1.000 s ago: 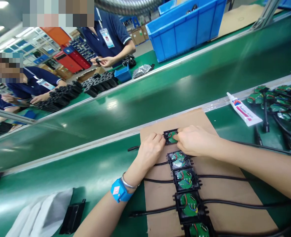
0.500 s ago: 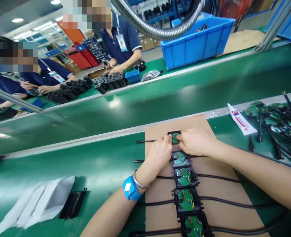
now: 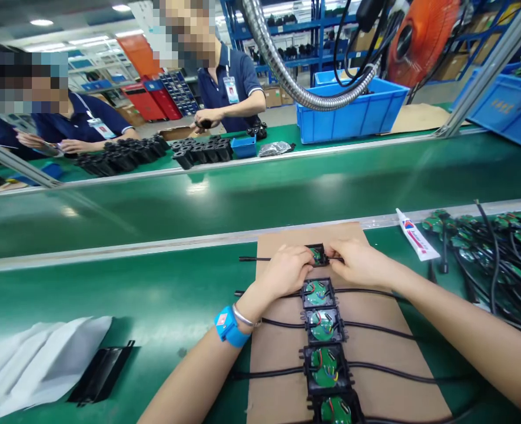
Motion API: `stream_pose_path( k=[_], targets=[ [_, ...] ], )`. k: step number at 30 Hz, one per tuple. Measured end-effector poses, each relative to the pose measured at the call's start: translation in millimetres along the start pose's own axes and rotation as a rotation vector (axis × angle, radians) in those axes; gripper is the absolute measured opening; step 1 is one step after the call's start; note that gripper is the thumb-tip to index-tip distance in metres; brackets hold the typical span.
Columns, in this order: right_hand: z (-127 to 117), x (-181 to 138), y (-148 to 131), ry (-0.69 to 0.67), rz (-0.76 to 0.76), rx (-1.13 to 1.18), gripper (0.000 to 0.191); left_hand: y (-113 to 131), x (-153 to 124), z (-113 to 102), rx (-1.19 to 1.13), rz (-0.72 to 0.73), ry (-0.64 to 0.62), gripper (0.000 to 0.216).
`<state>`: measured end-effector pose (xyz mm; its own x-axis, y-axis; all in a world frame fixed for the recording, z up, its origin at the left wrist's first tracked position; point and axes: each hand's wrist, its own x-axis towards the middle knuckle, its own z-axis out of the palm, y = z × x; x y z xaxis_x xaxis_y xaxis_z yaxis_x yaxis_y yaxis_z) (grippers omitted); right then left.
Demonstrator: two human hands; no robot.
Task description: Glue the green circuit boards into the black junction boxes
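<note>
At the far end of a row of square black housings, the last housing (image 3: 323, 249) holds a green circuit board (image 3: 317, 255). My left hand (image 3: 289, 268) grips its left side, fingers bent over the edge and partly covering the board. Just right of that housing, my right hand (image 3: 359, 262) pinches the black cable (image 3: 336, 259) where it leaves the side. Nearer to me lie several more housings (image 3: 324, 325) with round green boards, coloured wires and cables out both sides. They rest on a brown cardboard sheet (image 3: 384, 368). A blue wrist strap (image 3: 231, 327) is on my left wrist.
To the right are a white tube (image 3: 417, 237) and a heap of cabled circuit boards (image 3: 503, 253). White sheet material (image 3: 43, 359) and a black part (image 3: 101, 374) lie at left. Beyond the divider are co-workers, black parts (image 3: 202, 151) and a blue bin (image 3: 348, 118). A metal hose (image 3: 286, 82) hangs overhead.
My right hand has shifted from the board to the cable on the housing's right side. My left hand stays at the left side. The camera view has tilted up and turned slightly.
</note>
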<state>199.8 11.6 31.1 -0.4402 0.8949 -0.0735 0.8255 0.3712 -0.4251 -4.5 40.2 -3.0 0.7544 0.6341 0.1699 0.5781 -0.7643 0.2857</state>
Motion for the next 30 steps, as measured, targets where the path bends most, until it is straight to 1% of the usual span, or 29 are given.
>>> stream_pose_path(
  k=[3, 6, 8, 10, 14, 17, 19, 23, 26, 30],
  targets=[
    [8.1, 1.7, -0.1, 0.065, -0.014, -0.065, 0.014, -2.8, -1.6, 4.8, -0.022, -0.01, 0.021, 0.011],
    [21.6, 5.3, 5.8, 0.143, -0.029, -0.106, 0.02, -4.0, -1.9, 8.3, -0.031, -0.018, 0.031, 0.01],
    [28.3, 7.8, 11.3, 0.166, -0.037, -0.12, 0.023, -3.8, -1.4, 9.4, -0.032, -0.019, 0.03, 0.01],
    [29.7, 9.6, 16.5, 0.155, -0.053, -0.132, 0.022, -3.0, -0.9, 9.3, -0.028, -0.02, 0.029, 0.01],
    [20.0, 11.9, 23.6, 0.08, -0.115, -0.16, 0.02, -0.3, -1.8, 7.6, -0.008, -0.037, 0.037, 0.011],
    [15.0, 14.1, 26.4, 0.026, -0.151, -0.202, 0.022, 1.4, -2.3, 7.0, 0.009, -0.048, 0.047, 0.029],
    [16.5, 15.2, 27.1, -0.001, -0.153, -0.237, 0.022, 2.1, -1.4, 7.2, 0.015, -0.035, 0.036, 0.035],
    [25.2, 14.1, 25.7, -0.03, -0.162, -0.306, 0.026, 3.3, 2.0, 9.3, 0.019, -0.024, -0.003, 0.032],
    [29.9, 8.3, 25.4, 0.025, -0.192, -0.314, 0.028, 5.1, 1.7, 11.9, 0.025, -0.039, -0.006, 0.035],
    [30.6, -0.4, 29.9, 0.166, -0.18, -0.232, 0.026, 7.6, -2.7, 14.2, 0.07, -0.061, 0.019, 0.037]
  ],
)
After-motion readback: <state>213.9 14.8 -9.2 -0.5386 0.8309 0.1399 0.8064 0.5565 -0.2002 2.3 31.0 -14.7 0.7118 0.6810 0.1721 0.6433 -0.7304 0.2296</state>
